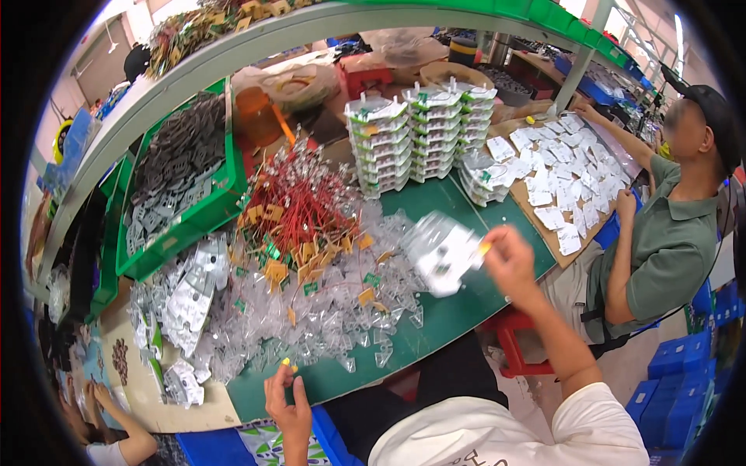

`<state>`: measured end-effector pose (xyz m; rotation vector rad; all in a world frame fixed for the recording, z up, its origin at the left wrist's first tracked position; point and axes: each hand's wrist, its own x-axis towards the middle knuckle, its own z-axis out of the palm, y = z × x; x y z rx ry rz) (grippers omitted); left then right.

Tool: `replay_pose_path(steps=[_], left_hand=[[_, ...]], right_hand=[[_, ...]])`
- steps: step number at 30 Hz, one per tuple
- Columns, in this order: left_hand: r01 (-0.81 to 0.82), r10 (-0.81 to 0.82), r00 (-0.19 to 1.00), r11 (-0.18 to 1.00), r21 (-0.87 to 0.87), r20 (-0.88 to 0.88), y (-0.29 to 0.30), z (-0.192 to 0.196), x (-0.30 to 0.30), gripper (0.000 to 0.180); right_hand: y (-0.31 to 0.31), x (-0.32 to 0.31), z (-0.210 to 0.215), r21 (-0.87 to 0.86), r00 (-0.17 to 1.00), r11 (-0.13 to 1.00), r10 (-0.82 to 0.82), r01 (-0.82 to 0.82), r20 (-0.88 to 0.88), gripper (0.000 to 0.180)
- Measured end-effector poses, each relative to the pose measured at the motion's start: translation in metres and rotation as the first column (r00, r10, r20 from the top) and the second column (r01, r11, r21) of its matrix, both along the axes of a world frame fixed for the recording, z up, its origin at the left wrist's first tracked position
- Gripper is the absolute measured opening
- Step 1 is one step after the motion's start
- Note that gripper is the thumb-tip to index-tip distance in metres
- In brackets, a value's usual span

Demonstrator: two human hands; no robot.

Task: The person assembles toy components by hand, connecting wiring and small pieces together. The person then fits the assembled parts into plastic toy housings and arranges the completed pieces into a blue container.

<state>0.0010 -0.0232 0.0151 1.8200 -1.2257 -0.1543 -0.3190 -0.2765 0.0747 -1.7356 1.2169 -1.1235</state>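
Observation:
My right hand point(510, 264) is closed on the edge of a white and clear plastic housing point(443, 256), held over the green mat point(458, 311). Motion blurs this piece, so its details are unclear. Yellow covers show on fingertips of both hands. At the table's front edge my left hand point(288, 400) has its thumb and forefinger apart, with nothing between them. Just beyond it spreads a heap of small clear plastic pieces point(326, 326). Behind that heap lies a tangle of red wires point(299, 194) with small yellow and green boards.
White housings stand in stacks point(378, 147) at the back. Grey parts fill a green bin point(233, 175) at the left, near loose white housings point(190, 299). At the right a person point(660, 225) sits by a brown board point(536, 198) covered with white pieces. A shelf beam point(311, 33) crosses overhead.

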Motion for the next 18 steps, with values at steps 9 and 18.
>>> replay_pose_path(steps=[9,18], left_hand=[[-0.099,0.099,0.995,0.995,0.002,0.015,-0.012,-0.024,-0.004,0.027],[-0.114,0.119,0.987,0.992,-0.049,0.104,-0.017,-0.024,-0.005,0.023]], right_hand=[[-0.169,-0.093,-0.014,-0.001,0.977,0.98,-0.2,0.201,0.07,0.013],[-0.145,-0.063,-0.016,-0.198,0.964,0.943,-0.263,0.266,0.041,0.016]])
